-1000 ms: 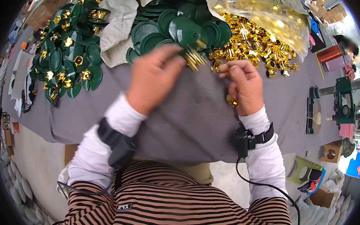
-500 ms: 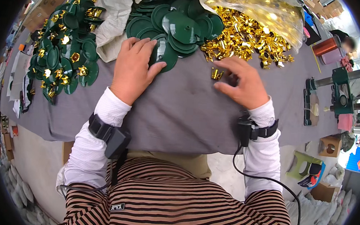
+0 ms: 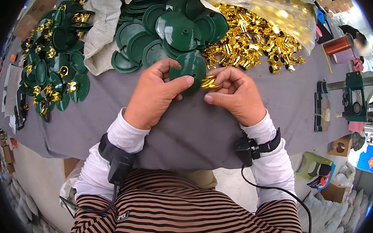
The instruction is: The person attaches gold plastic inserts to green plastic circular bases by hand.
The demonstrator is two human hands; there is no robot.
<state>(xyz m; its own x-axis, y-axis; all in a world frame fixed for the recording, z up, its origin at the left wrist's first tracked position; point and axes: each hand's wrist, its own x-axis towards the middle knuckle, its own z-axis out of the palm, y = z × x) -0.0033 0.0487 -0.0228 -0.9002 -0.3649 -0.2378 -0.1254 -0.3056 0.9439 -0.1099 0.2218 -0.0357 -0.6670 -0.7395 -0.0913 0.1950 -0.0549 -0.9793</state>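
Observation:
My left hand (image 3: 157, 89) grips a round dark-green plastic disc (image 3: 188, 69) by its near-left edge, thumb on top. Between the thumb and fingers of my right hand (image 3: 235, 94) is a small shiny gold crown-shaped piece (image 3: 209, 81), right beside the disc's right edge; whether the two touch I cannot tell. Beyond my hands lies a heap of loose green discs (image 3: 150, 41). A pile of gold pieces (image 3: 253, 39) spreads to the right of it, partly under clear plastic. At the left is a heap of green discs with gold pieces on them (image 3: 55, 61).
A grey cloth (image 3: 185, 133) covers the table. White sacking (image 3: 101, 38) lies between the two disc heaps. At the right edge stands a green metal hand press (image 3: 354, 94), with a copper-coloured roll (image 3: 338, 45) behind it. A green plastic stool (image 3: 311, 169) is on the floor.
My left hand has lifted a green disc off the heap and brought it toward the middle. My right hand has moved left to the disc with a gold piece now in its fingers.

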